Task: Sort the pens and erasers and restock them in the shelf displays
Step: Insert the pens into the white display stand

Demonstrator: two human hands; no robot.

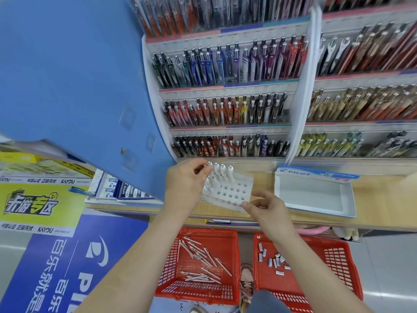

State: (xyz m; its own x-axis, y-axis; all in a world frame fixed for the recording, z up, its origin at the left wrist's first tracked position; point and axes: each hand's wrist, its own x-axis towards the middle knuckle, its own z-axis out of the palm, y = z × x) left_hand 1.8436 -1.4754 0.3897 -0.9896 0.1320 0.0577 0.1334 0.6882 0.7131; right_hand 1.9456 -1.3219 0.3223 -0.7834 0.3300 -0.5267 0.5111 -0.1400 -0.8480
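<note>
Working at a holed pen rack (234, 192), part-filled with white pens (220, 171), on a wooden ledge (383, 199).
Pinching a pen top at the rack's 10 o'clock with curled fingertips of the left hand (185, 185); gripping its 5 o'clock corner between thumb and loosely curled fingers of the right hand (267, 211). At 3 o'clock, an open white box (311, 193). At 6 o'clock, floor-level red baskets: left basket (221, 242) with loose pens (203, 260), right basket (316, 267) with erasers (275, 260). At 12 o'clock, stocked shelf displays (225, 64).
</note>
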